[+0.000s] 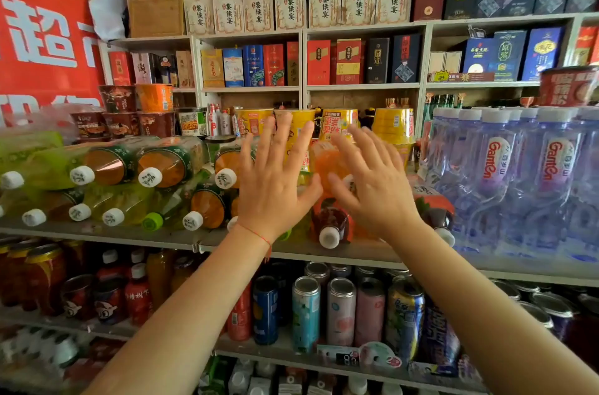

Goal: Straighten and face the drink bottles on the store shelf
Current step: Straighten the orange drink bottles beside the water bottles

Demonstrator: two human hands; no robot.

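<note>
Several green and amber tea bottles (pixel 162 168) lie stacked on their sides on the grey shelf (pixel 168 237), white caps facing out. An orange drink bottle (pixel 329 164) lies on top of a dark red one (pixel 330 226), whose white cap faces me. My left hand (pixel 275 180) is raised with fingers spread in front of the stack, left of the orange bottle. Also spread wide, my right hand (pixel 372 180) hovers over the orange bottle's right side. I cannot tell whether either hand touches a bottle. Neither holds anything.
Tall clear water bottles (pixel 525 174) stand upright at the right of the shelf. Yellow noodle cups (pixel 392 125) and dark cups (pixel 120 112) sit behind the stack. Cans (pixel 340 310) and bottles fill the shelf below. Boxed liquor lines the upper shelves.
</note>
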